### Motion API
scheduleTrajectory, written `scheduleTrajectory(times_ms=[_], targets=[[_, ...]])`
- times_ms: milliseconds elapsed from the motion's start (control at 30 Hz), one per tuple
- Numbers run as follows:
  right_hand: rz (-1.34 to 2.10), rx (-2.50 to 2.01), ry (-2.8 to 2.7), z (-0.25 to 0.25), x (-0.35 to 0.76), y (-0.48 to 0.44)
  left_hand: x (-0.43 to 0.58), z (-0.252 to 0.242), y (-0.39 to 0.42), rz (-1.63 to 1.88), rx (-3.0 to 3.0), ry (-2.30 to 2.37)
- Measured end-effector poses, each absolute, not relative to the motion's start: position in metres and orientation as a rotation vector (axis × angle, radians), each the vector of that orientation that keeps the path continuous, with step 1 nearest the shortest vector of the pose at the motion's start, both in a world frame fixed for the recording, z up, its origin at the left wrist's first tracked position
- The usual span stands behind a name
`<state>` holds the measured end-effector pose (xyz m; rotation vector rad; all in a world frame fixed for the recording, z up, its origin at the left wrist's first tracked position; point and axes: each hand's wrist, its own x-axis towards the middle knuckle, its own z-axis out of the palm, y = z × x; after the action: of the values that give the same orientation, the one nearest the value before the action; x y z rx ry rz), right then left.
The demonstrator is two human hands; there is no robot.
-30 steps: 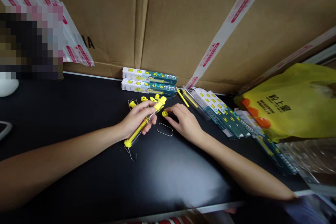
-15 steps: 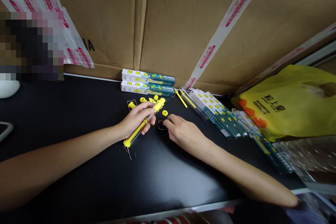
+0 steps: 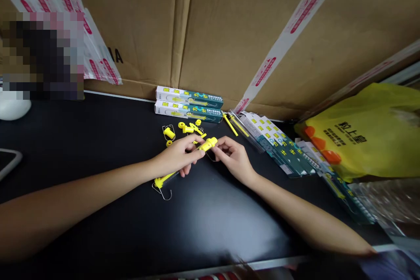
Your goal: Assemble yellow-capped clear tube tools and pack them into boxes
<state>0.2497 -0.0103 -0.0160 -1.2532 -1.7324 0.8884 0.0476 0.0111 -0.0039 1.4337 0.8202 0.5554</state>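
Note:
My left hand is closed around a clear tubular spring scale with yellow ends, held at a slant. Its yellow cap points up and right, past my thumb. From the lower end hangs a metal hook. Just right of the cap, my right hand pinches a thin wire loop, partly hidden by the fingers. Behind my left hand lie small yellow plastic parts, several in all. A yellow piece lies by another wire loop.
Two printed boxes lie against the cardboard wall. Rightward are yellow rods, clear tubes, flattened boxes and a yellow plastic bag. A white rounded object is at far left, near a pixelated patch.
My right hand has lifted the wire loop from the table and brought it beside the cap. My left hand has shifted right with the spring scale. The view has moved slightly.

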Motion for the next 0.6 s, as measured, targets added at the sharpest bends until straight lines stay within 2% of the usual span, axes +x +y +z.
scheduleTrajectory(times_ms=[133,367,600], targets=[[0.77,-1.253,-1.676,-0.015,0.249,-0.012,0.047,-0.005,0.008,0.542,1.528,0.872],[0.467,-1.248,-1.918,-0.017,0.248,-0.02,0.048,-0.001,0.004,0.532,1.621,0.9],[0.343,-1.237,-2.003,-0.016,0.249,-0.022,0.048,-0.001,0.007,0.512,1.528,0.899]])
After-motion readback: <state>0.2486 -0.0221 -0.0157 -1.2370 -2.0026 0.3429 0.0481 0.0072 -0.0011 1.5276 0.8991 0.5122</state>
